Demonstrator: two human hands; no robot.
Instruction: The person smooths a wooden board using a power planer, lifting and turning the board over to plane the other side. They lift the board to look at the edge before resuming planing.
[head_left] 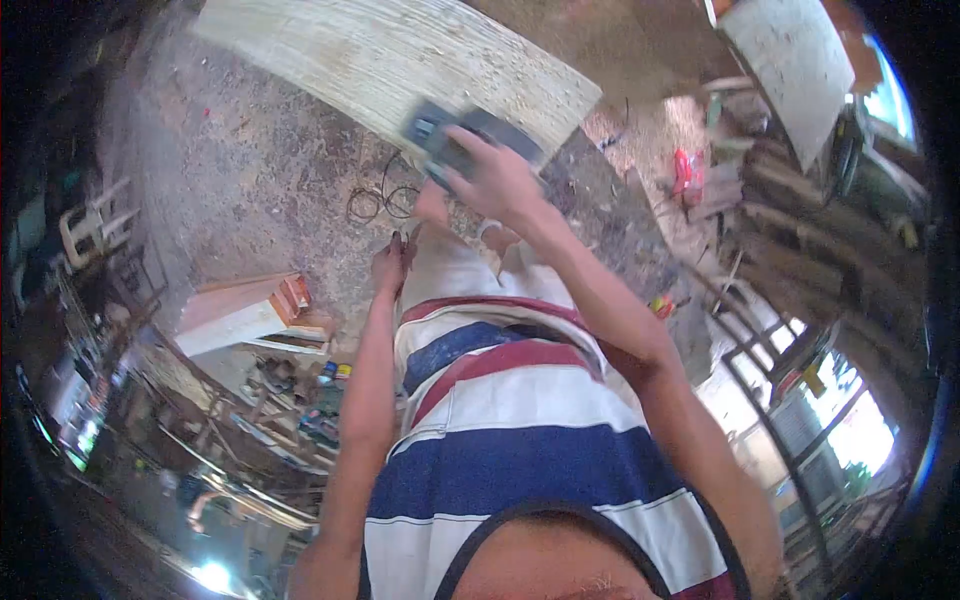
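My right hand is closed around the handle of a dark electric planer, which is blurred by motion. The planer is at the near edge of a long pale wooden board, toward its right end. Wood shavings lie scattered over the board's grooved top. My left hand hangs low beside my left thigh, away from the board. Its fingers look curled, with something dark at their tips that is too small to name. A looped black cord lies on the floor between that hand and the board.
A wooden piece with orange edges stands on the floor at left. Stacked timber and a red object are at right. A pale panel leans at upper right. Dust and shavings cover the floor.
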